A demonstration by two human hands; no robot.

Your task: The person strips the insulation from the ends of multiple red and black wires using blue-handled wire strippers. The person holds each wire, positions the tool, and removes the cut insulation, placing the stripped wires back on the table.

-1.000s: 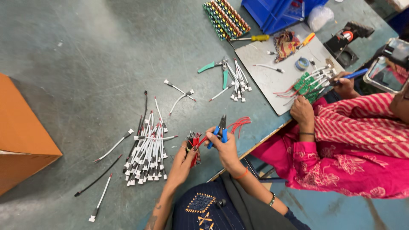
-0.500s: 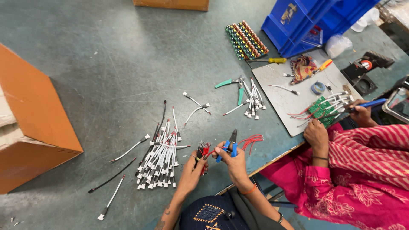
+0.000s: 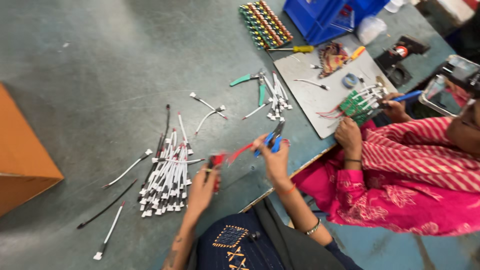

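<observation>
left hand (image 3: 201, 189): fingers being kept closed on red wires (image 3: 220, 161)
right hand (image 3: 274, 156): blue cutters (image 3: 272, 137) being gripped, now pulled further apart from left

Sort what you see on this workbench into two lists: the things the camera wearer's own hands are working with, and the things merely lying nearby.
In hand:
left hand gripping a red wire bundle
right hand holding blue-handled pliers

Lying about:
pile of white cable pieces
green-handled cutters
yellow-handled screwdriver
blue bin
orange cardboard box
green circuit board, under the neighbour's hands
</observation>
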